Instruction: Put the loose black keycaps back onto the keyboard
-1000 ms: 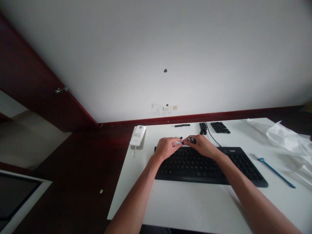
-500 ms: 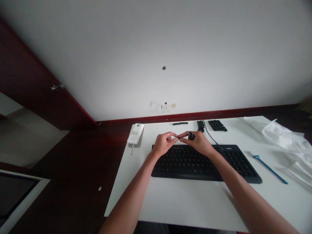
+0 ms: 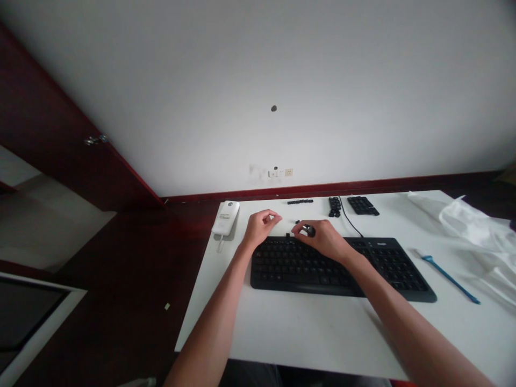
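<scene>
Two hands: the left hand (image 3: 261, 227) sits just behind the top-left edge of the keyboard, fingers curled narrow, thumb and forefinger close together; too small to tell whether anything lies between them. The right hand (image 3: 323, 239) is closed narrowly around a small dark rounded object (image 3: 308, 230), over the keyboard's top edge; the fingers hide part of it, and its exact kind and any long axis are hard to make out.

One keyboard: a black keyboard (image 3: 334, 271) lies near the middle of the white desk (image 3: 306, 328), its long axis running left to right, with its top edge partly under the right hand.

Keycaps: two loose keycaps (image 3: 297, 221) lie between the hands, just behind the keyboard. Along the far edge of the desk are a row of keycaps (image 3: 300, 201) pointing left to right, a column of keycaps (image 3: 334, 206) pointing front to back, and a block of keycaps (image 3: 362, 205). Their exact numbers are too small to count.

One cable: a black cable (image 3: 350, 217) runs from the far edge to the keyboard's top edge.

Desk corners: a white device (image 3: 224, 217) with a short cord lies at the far-left corner. A blue-handled tool (image 3: 447, 277) lies diagonally near the right edge, and a crumpled white plastic sheet (image 3: 471, 226) covers the far-right corner, cut off by the frame.
</scene>
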A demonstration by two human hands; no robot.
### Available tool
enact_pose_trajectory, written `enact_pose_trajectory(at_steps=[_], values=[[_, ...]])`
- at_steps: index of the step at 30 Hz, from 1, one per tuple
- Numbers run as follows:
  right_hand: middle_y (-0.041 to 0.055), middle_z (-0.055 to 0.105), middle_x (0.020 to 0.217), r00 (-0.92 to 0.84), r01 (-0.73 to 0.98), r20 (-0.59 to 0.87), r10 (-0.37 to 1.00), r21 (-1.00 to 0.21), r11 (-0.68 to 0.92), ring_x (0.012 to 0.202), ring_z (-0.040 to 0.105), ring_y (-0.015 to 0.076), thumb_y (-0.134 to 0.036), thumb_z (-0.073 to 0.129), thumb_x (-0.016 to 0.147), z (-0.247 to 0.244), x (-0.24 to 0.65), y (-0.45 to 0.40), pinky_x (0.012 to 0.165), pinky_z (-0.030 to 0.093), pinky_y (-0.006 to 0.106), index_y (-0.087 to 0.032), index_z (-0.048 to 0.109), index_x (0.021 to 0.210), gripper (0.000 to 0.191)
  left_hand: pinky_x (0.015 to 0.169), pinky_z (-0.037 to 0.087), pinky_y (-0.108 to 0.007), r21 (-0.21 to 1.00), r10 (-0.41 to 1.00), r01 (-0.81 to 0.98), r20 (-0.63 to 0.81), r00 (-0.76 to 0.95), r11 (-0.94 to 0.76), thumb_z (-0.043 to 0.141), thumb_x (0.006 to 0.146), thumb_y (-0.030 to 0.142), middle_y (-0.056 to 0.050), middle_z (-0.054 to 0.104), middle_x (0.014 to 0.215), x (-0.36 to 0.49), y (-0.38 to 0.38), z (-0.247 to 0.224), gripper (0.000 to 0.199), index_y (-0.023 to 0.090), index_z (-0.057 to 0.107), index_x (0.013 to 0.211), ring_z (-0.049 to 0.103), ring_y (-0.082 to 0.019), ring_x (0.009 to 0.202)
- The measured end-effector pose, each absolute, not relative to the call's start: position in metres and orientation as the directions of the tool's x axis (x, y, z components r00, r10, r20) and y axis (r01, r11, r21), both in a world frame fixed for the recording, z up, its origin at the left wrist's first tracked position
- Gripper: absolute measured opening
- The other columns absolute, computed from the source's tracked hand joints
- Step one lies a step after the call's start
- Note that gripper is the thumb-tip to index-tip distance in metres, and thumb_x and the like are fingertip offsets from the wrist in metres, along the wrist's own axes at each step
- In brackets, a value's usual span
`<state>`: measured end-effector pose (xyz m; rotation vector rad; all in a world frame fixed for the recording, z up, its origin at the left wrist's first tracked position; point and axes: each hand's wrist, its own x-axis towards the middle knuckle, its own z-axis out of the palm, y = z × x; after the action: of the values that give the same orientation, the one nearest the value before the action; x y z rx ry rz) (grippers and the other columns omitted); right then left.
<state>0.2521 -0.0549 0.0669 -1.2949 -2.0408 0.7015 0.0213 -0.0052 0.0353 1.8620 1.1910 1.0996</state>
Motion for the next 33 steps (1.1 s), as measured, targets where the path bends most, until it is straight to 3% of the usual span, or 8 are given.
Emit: enact_pose_trajectory(at_steps=[4, 11, 18, 23, 28, 33], values=[[0.0014, 0.082, 0.095, -0.379, 0.616, 0.191, 0.905, -0.678, 0.401, 0.087, 0.076, 0.0234, -0.021, 0.065, 0.089, 0.060, 0.247, -0.054, 0.084, 0.055, 0.033, -0.026, 0.078, 0.094, 0.015, 0.059, 0.031, -0.025, 0.835, 0.936, 0.423, 0.299, 0.187, -0.352, 0.065, 0.092, 0.052, 0.005, 0.044, 0.058, 0.005, 0.006, 0.027, 0.037, 0.017, 0.075, 0.087, 0.040, -0.012, 0.059], [0.0033, 0.081, 0.103, -0.336, 0.650, 0.290, 0.896, -0.617, 0.444, 0.095, 0.076, 0.0246, -0.022, 0.063, 0.094, 0.054, 0.246, -0.049, 0.090, 0.055, 0.035, -0.025, 0.077, 0.099, 0.016, 0.062, 0.035, -0.025, 0.756, 0.949, 0.574, 0.268, 0.166, -0.314, 0.062, 0.095, 0.048, 0.002, 0.060, 0.063, -0.002, 0.014, 0.012, 0.034, 0.019, 0.078, 0.089, 0.049, -0.013, 0.060], [0.0024, 0.080, 0.102, -0.372, 0.670, 0.286, 0.883, -0.576, 0.469, 0.093, 0.076, 0.0241, -0.020, 0.062, 0.095, 0.045, 0.243, -0.049, 0.086, 0.055, 0.034, -0.025, 0.077, 0.099, 0.016, 0.068, 0.042, -0.025, 0.720, 0.942, 0.607, 0.262, 0.210, -0.335, 0.065, 0.094, 0.041, -0.002, 0.072, 0.079, -0.015, 0.018, 0.010, 0.024, 0.022, 0.080, 0.098, 0.059, -0.015, 0.069], [0.0032, 0.081, 0.103, -0.358, 0.705, 0.301, 0.884, -0.534, 0.467, 0.093, 0.076, 0.0250, -0.020, 0.061, 0.095, 0.044, 0.253, -0.045, 0.086, 0.056, 0.035, -0.025, 0.077, 0.099, 0.017, 0.072, 0.044, -0.026, 0.685, 0.943, 0.649, 0.256, 0.212, -0.331, 0.078, 0.085, 0.034, 0.000, 0.066, 0.079, -0.021, 0.020, 0.009, 0.022, 0.022, 0.079, 0.104, 0.057, -0.015, 0.070], [0.0030, 0.081, 0.104, -0.334, 0.716, 0.313, 0.889, -0.530, 0.455, 0.093, 0.076, 0.0257, -0.022, 0.062, 0.096, 0.044, 0.257, -0.043, 0.086, 0.056, 0.037, -0.025, 0.077, 0.099, 0.015, 0.072, 0.043, -0.028, 0.641, 0.951, 0.704, 0.233, 0.202, -0.306, 0.079, 0.082, 0.023, -0.001, 0.067, 0.080, -0.016, 0.016, 0.013, 0.009, 0.021, 0.079, 0.091, 0.058, -0.016, 0.073], [0.0024, 0.080, 0.105, -0.365, 0.657, 0.365, 0.856, -0.551, 0.515, 0.095, 0.076, 0.0242, -0.019, 0.061, 0.096, 0.043, 0.251, -0.046, 0.088, 0.057, 0.036, -0.025, 0.076, 0.102, 0.017, 0.072, 0.043, -0.029, 0.697, 0.966, 0.669, 0.191, 0.174, -0.259, 0.078, 0.085, 0.034, -0.004, 0.073, 0.082, -0.013, 0.016, 0.017, 0.014, 0.022, 0.082, 0.092, 0.060, -0.017, 0.073]])
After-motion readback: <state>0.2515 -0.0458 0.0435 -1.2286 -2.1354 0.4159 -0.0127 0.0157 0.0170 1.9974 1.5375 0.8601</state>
